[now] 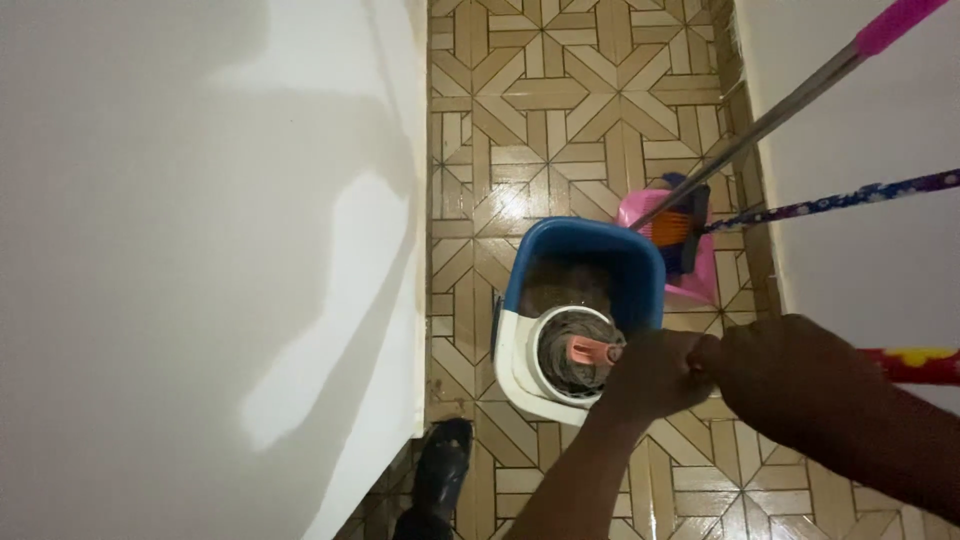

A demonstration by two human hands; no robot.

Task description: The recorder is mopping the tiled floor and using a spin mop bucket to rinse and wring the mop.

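A blue mop bucket (pixel 585 250) with a white wringer part (pixel 515 360) stands on the patterned floor. A grey mop head with a salmon-pink hub (pixel 590 351) sits in the round wringer basket. My left hand (pixel 655 375) is closed around the mop's handle just beside the hub. My right hand (pixel 790 375) grips the same handle right behind it. The handle's red end with a yellow pattern (pixel 920 365) sticks out to the right past my right hand.
A white wall or door (pixel 200 250) fills the left side. A pink dustpan (pixel 700 270), a metal pole with a pink grip (pixel 780 115) and a purple patterned pole (pixel 840 200) lean at the right wall. My black shoe (pixel 445 465) is below the bucket.
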